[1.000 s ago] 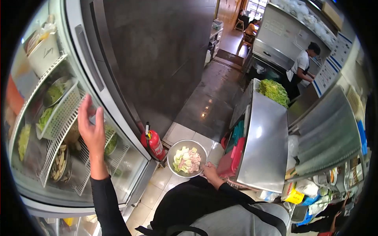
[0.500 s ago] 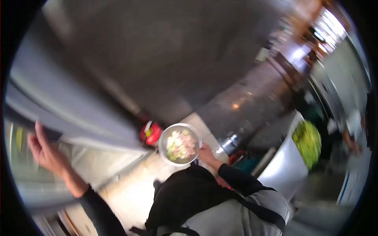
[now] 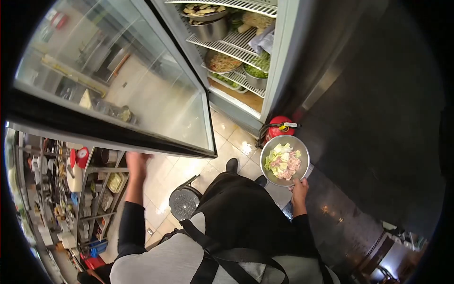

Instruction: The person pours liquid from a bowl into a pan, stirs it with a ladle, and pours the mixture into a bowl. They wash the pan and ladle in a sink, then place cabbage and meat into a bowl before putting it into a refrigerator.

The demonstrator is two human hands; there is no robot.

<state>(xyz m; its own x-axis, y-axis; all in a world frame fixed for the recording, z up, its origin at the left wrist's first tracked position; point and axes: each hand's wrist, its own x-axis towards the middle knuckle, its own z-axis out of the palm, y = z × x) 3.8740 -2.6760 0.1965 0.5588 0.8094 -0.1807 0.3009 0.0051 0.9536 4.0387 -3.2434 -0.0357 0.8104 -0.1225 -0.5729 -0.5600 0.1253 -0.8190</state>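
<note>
Tiled floor (image 3: 226, 142) lay below the open fridge (image 3: 280, 57). The right hand (image 3: 299, 189) gripped the metal bowl (image 3: 285, 161) of cabbage and meat by its rim; the left hand (image 3: 135, 160), grip blurred beyond telling, perhaps touched the glass door (image 3: 132, 85). Held one-handed, the bowl might tip.

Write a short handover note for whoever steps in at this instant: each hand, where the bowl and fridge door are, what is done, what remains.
Left hand: at the lower edge of the glass door; grip hidden.
Right hand: holds the bowl of green and pink pieces by its rim, beside the extinguisher.
Done: door stands wide open, shelves exposed.
Left: bowl is not on any shelf; door not shut.
</note>
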